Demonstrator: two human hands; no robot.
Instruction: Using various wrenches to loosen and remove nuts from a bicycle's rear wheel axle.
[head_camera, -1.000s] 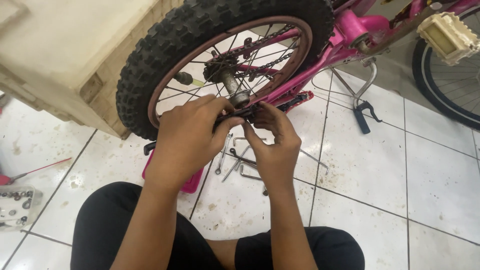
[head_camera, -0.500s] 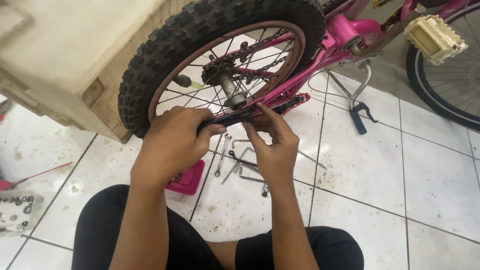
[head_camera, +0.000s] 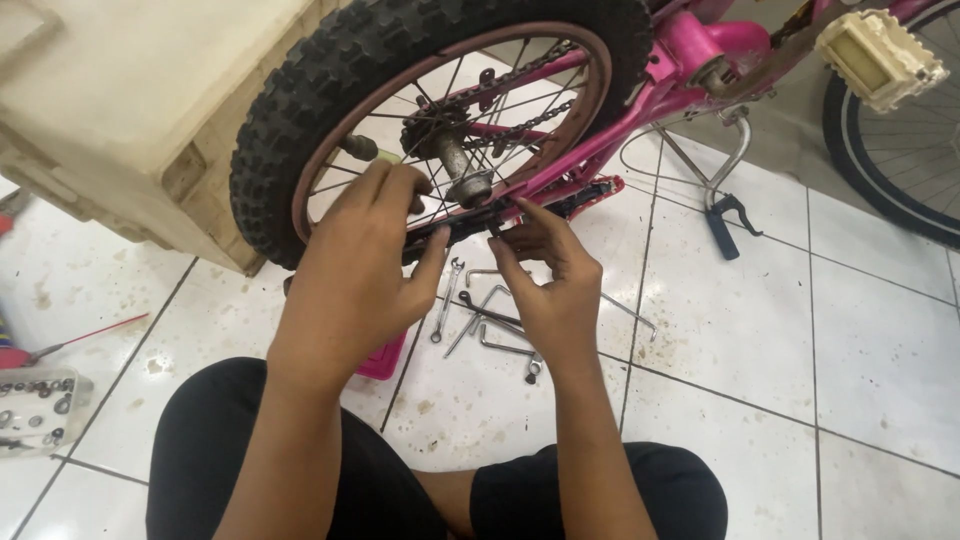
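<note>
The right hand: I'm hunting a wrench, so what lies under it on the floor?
Wrenches lie spread on the white tiles beneath the right hand; it covers their middle parts.

Left hand (head_camera: 360, 265) raised, back to camera, fingers curled in a grip. Right hand (head_camera: 550, 285) just beside it, fingertips pinched. Both forearms extended forward.

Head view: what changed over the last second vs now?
Little changed. The left hand slid a bit left along the dark tool under the axle, and the right hand stays pinched at its other end. Both hands kept their hold; nothing was let go. The camera shifted slightly. The pink bike's wheel, the wrenches on the tiled floor and the parts tray stayed put.
</note>
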